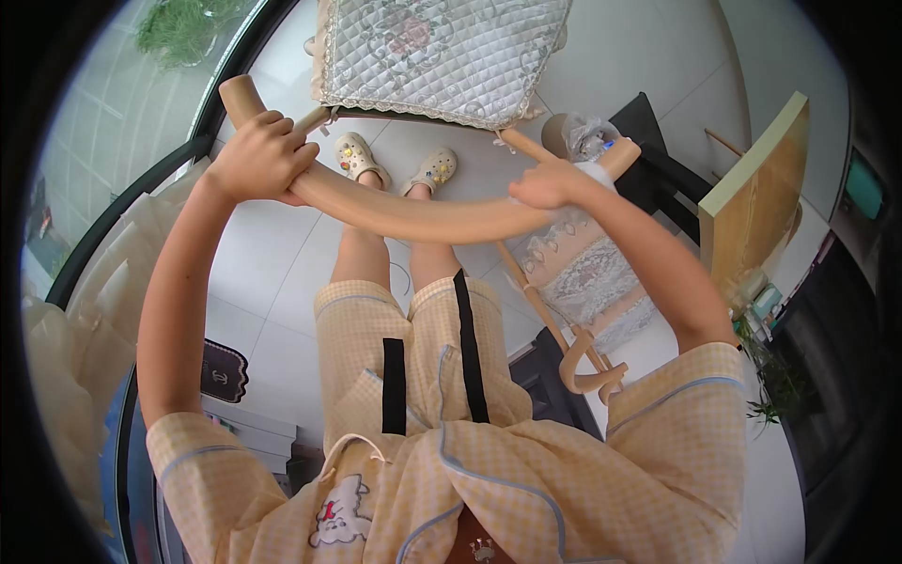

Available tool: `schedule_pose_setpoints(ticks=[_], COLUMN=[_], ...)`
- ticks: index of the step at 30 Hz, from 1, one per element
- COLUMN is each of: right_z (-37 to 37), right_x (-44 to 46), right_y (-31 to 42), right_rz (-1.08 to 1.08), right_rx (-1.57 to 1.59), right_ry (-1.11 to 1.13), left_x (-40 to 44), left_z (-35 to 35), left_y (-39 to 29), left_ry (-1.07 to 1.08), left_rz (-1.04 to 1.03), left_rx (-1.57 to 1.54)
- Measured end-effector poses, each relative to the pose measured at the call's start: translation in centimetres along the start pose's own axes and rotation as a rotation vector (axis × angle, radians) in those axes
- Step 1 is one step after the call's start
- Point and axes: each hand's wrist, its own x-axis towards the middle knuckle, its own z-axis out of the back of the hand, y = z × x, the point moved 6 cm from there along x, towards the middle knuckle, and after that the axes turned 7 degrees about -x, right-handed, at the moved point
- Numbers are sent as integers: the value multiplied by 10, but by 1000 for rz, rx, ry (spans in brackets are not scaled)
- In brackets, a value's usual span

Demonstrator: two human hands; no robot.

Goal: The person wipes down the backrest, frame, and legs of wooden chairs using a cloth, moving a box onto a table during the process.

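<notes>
Two decorated clogs (438,167) stand on pale floor tiles (268,258).

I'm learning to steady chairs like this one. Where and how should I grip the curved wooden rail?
Probably take the rail near both ends, from above, one hand at each. It is thick, rounded and bowed, its ends spread wide, and its upper face is exposed. The left hand wraps round it near one end.
</notes>
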Motion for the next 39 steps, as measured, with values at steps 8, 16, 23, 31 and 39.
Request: schedule_pose_setpoints(ticks=[8, 16, 23, 31, 39], right_z=[5, 79, 35, 0, 8], right_x=[123, 130, 79, 33, 71], right_y=[101, 144, 110, 42, 77], right_rz=[32, 111, -46, 71, 33], right_rx=[1171, 1493, 1147, 543, 1360], right_ry=[34, -101, 3, 56, 268], left_x=[-1, -4, -8, -4, -8], left_z=[6, 7, 6, 11, 5], left_y=[6, 5, 5, 3, 7], left_ry=[-146, -259, -273, -362, -315], left_rz=[-101, -162, -200, -219, -233], left_rx=[-44, -16, 14, 49, 13])
